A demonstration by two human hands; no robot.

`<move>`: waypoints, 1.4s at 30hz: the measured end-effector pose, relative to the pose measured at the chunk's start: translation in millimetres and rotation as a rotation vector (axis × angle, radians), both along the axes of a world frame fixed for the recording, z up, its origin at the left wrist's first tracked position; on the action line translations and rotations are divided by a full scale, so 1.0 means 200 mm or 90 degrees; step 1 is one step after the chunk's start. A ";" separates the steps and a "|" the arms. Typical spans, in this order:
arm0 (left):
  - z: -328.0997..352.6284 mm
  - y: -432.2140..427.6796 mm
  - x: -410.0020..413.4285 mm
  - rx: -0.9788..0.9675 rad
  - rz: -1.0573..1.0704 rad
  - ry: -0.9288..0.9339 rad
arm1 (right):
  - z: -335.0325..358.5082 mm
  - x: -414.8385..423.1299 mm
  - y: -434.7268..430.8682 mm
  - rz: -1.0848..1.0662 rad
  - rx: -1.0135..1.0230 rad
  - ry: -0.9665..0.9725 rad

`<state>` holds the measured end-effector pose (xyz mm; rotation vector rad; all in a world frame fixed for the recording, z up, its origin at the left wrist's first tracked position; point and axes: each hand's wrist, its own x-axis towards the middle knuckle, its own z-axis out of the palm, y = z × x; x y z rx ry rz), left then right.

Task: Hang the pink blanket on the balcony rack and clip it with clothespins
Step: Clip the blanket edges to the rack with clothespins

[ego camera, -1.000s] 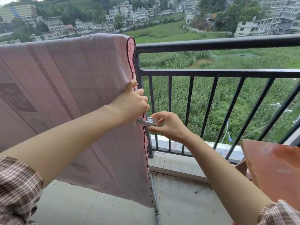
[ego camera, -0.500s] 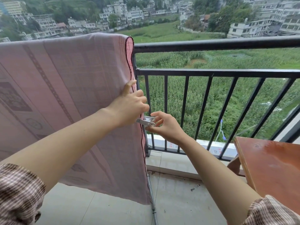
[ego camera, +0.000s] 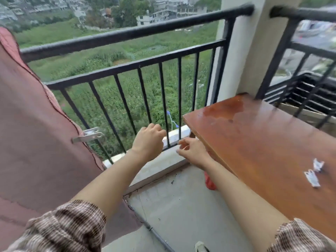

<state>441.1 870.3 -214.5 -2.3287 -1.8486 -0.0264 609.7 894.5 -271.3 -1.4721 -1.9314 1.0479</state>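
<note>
The pink blanket (ego camera: 34, 135) hangs at the left of the view, its dark-stitched edge running down toward the floor. A metal clothespin (ego camera: 87, 136) is clipped on that edge with no hand on it. My left hand (ego camera: 148, 140) floats in front of the railing with loosely curled fingers and holds nothing. My right hand (ego camera: 192, 151) is beside it, near the corner of the table, fingers relaxed and empty. Two more clothespins (ego camera: 313, 172) lie on the wooden table at the right.
A black metal balcony railing (ego camera: 127, 33) runs across the view, with a white pillar (ego camera: 254, 44) at the right. A reddish wooden table (ego camera: 263, 142) stands on the right. The rack's thin leg (ego camera: 158, 235) crosses the concrete floor. Something red (ego camera: 210, 182) sits under the table.
Both hands have let go of the clothespin and blanket edge and moved right. The clothespin stays clipped on the blanket. The view has swung right toward the table.
</note>
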 end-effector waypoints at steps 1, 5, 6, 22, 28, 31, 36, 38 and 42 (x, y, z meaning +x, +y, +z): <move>-0.07 0.02 0.10 -0.022 -0.017 -0.022 | -0.04 0.12 -0.04 -0.050 -0.012 -0.015; -0.30 0.01 0.60 -0.107 -0.111 -0.126 | -0.17 0.62 -0.23 -0.243 -0.072 -0.056; -0.35 0.00 0.73 -0.127 -0.134 -0.131 | -0.20 0.74 -0.28 -0.281 -0.082 -0.068; -1.24 0.08 2.31 -0.337 -0.266 -0.126 | -0.77 2.46 -0.51 -0.567 -0.255 -0.269; -1.50 0.12 2.41 -0.302 -0.221 -0.136 | -0.95 2.75 -0.38 -0.525 -0.203 -0.429; -1.55 0.11 2.40 -0.272 -0.211 -0.150 | -1.00 2.80 -0.36 -0.484 -0.218 -0.442; -1.55 0.11 2.40 -0.276 -0.207 -0.149 | -1.01 2.81 -0.36 -0.459 -0.160 -0.459; -1.56 0.11 2.40 -0.306 -0.199 -0.157 | -1.00 2.77 -0.37 -0.493 -0.158 -0.400; -1.54 0.13 2.37 -0.388 -0.208 -0.178 | -0.96 2.60 -0.38 -0.546 -0.207 -0.174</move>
